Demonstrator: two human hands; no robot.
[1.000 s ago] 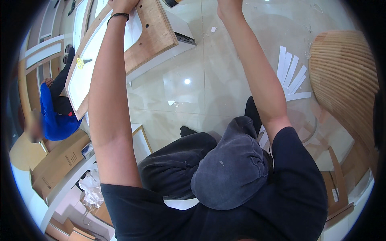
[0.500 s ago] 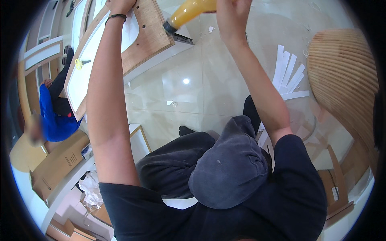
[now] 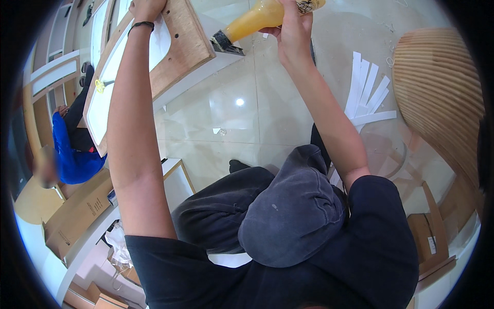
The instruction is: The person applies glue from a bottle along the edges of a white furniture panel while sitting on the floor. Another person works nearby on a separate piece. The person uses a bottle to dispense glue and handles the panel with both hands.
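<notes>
My right hand (image 3: 296, 36) is wrapped round a yellow glue bottle (image 3: 257, 19), tilted with its dark nozzle (image 3: 222, 40) down at the left. That nozzle meets the near right end of a wooden panel (image 3: 185, 49), where a dark strip runs along the edge. On the panel's top, at the upper edge of the view, lies my left hand (image 3: 147, 7) with a dark band at the wrist; most of its fingers are cut off. A white sheet (image 3: 160, 44) covers part of the panel, and a yellow-handled tool (image 3: 100, 86) rests on it.
White strips (image 3: 368, 92) are fanned out on the tiled floor. At the right stands a ribbed wooden piece (image 3: 437, 82). A person in blue (image 3: 77, 159) sits at the left near a cardboard box (image 3: 77, 216). A white, gold-edged panel (image 3: 177, 183) lies beside my knee.
My right hand has lowered the bottle toward me, bringing its nozzle down to the panel's edge; more of the bottle now shows. My left hand has shifted slightly left.
</notes>
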